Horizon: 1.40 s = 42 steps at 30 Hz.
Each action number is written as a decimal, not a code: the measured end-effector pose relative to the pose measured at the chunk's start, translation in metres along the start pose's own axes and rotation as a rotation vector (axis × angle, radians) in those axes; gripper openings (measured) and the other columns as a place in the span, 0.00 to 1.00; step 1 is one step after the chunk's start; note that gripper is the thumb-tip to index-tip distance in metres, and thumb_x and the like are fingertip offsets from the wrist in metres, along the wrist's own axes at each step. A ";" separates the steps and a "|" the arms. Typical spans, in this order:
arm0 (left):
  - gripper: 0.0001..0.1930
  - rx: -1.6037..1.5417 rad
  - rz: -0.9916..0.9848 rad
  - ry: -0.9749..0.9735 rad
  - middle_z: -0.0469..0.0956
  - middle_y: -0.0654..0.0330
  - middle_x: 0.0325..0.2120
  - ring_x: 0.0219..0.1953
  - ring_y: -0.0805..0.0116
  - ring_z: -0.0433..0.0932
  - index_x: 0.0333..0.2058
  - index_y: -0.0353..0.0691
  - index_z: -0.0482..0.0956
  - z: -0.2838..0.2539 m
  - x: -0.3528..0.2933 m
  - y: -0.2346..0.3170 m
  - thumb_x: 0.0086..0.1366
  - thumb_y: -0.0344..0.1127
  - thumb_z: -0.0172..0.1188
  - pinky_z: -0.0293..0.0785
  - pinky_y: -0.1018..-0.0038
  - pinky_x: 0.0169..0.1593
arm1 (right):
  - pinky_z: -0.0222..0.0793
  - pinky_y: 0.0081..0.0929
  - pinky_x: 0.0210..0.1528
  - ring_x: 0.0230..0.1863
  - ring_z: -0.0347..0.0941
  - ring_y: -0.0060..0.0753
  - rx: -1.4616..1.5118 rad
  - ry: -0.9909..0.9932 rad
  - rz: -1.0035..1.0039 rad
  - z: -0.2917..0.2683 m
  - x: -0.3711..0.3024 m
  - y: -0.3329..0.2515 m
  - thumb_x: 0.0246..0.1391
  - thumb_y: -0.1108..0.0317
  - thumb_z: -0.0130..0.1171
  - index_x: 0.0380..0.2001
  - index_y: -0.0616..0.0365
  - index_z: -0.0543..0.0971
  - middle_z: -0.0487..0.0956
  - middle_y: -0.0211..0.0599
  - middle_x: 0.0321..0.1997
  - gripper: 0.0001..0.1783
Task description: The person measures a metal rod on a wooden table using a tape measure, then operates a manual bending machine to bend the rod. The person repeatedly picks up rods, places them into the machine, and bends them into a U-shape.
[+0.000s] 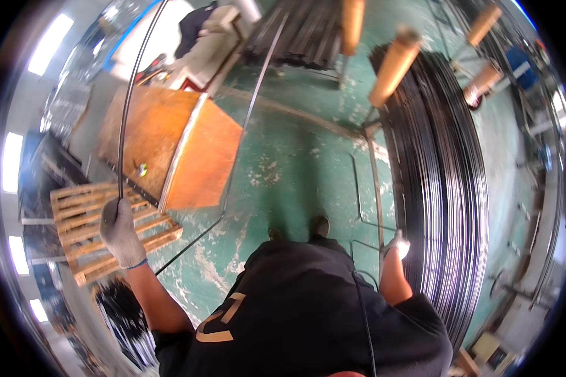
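My left hand [121, 234], in a pale work glove, is closed around a long, thin dark metal rod [129, 100] that rises to the top edge. Another long rod [258, 85] slants down past the wooden box and bends near its lower end; whether it joins the held one I cannot tell. My right hand [397, 244], also gloved, is closed at a thin bent metal rod [374, 224], close against the left side of a large stack of long dark metal bars [443, 188]. Its fingertips are small and partly hidden.
An orange-brown wooden box [201, 154] stands beside a wooden pallet [88, 213] at left. Upright orange-brown rollers [394, 66] flank the bar stack. More dark bars [299, 34] lie at the far side. A bundle of rods [126, 314] sits at lower left, above green floor [283, 163].
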State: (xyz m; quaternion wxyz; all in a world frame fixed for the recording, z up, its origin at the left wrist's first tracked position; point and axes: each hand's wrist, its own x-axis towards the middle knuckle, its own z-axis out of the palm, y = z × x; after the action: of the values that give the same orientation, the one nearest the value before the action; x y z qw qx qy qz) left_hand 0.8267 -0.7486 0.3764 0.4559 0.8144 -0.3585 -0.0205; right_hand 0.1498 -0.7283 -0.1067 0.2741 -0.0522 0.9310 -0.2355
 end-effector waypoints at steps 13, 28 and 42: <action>0.15 -0.566 -0.296 0.182 0.67 0.72 0.19 0.19 0.82 0.60 0.48 0.32 0.83 -0.078 0.050 -0.063 0.80 0.42 0.64 0.50 0.79 0.23 | 0.82 0.46 0.55 0.59 0.81 0.37 0.132 -1.501 -0.546 0.239 -0.356 -0.253 0.74 0.36 0.59 0.78 0.50 0.67 0.79 0.42 0.67 0.42; 0.19 -0.427 -0.720 0.387 0.84 0.61 0.30 0.24 0.73 0.78 0.56 0.32 0.85 0.020 0.178 -0.408 0.71 0.35 0.66 0.74 0.72 0.27 | 0.71 0.26 0.34 0.28 0.74 0.21 -0.084 -0.959 -1.256 0.432 -0.550 -0.440 0.67 0.61 0.69 0.42 0.62 0.89 0.84 0.28 0.28 0.13; 0.29 0.301 -0.757 0.303 0.85 0.40 0.55 0.60 0.43 0.84 0.63 0.37 0.81 0.124 0.287 -0.455 0.63 0.40 0.64 0.78 0.55 0.65 | 0.78 0.36 0.38 0.31 0.83 0.30 -0.411 -0.989 -1.363 0.674 -0.639 -0.561 0.65 0.61 0.69 0.43 0.62 0.91 0.88 0.38 0.31 0.14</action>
State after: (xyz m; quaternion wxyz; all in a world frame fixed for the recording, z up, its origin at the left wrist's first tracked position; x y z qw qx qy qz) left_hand 1.2524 -0.8631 0.0440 0.3398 0.9397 0.0373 -0.0137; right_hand 1.0313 -1.3559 -0.0320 0.4316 -0.7436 0.4949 -0.1258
